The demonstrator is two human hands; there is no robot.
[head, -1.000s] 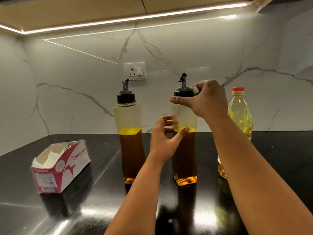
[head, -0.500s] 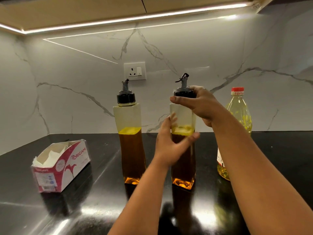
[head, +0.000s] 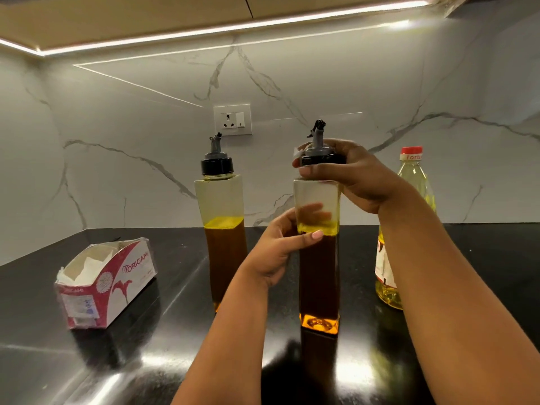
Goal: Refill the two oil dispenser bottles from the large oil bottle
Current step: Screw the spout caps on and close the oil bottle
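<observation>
Head view: your left hand [head: 274,252] wraps tall clear square oil bottle [head: 319,258] standing on shiny black counter [head: 175,287]. Your right hand [head: 355,176] grips its black spout cap [head: 320,157].

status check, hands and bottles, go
Left hand grips right dispenser bottle; right hand grips its black cap. Large oil bottle capped, behind right arm. Nothing in the way.
</observation>
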